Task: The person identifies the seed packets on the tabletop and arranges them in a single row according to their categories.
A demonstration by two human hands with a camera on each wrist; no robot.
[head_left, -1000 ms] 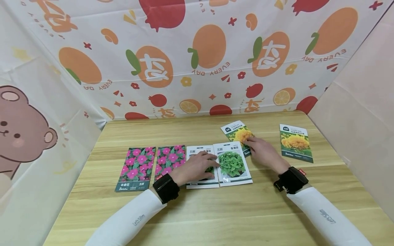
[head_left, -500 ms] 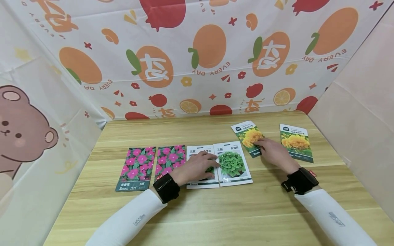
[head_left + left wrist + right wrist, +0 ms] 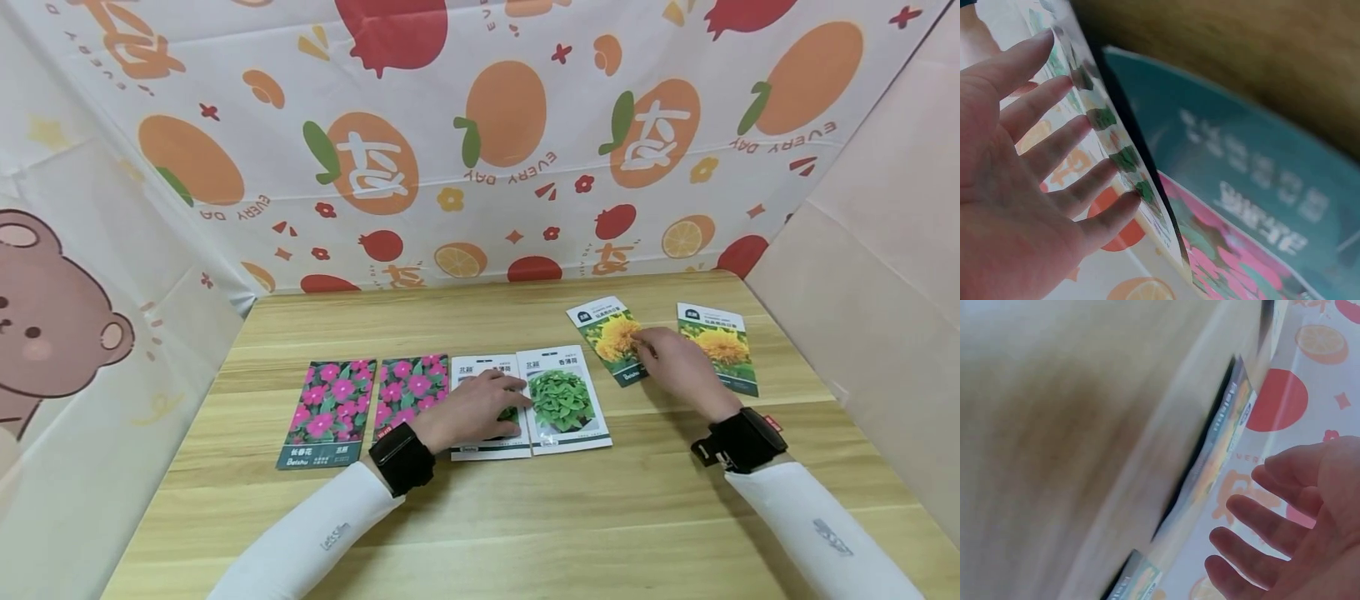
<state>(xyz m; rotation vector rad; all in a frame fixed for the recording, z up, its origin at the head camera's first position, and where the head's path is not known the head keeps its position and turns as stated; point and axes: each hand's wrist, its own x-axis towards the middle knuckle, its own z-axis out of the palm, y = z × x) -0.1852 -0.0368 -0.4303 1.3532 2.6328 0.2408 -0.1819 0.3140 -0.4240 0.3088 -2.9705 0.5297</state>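
In the head view my left hand (image 3: 474, 408) rests on a mint seed packet (image 3: 468, 367), covering its middle. A second mint seed packet (image 3: 564, 402) lies against it on the right, just beyond the thumb. The left wrist view shows the fingers (image 3: 1079, 131) spread and nearly straight. My right hand (image 3: 684, 371) is at the right edge of a tilted yellow flower seed packet (image 3: 611, 337). In the right wrist view its relaxed fingers (image 3: 1260, 515) appear apart from that packet (image 3: 1210, 447). Another yellow flower seed packet (image 3: 723, 346) lies partly behind this hand.
Two pink flower seed packets lie left on the wooden table (image 3: 570, 525): one at the outer end (image 3: 326, 412), the other (image 3: 411, 387) partly behind my left wrist. A fruit-print cloth wall (image 3: 480, 208) rises at the back, with pale walls at both sides.
My right hand slid the left yellow flower seed packet to the right, then its fingers shifted slightly farther right to the packet's edge. The left hand stayed in place.
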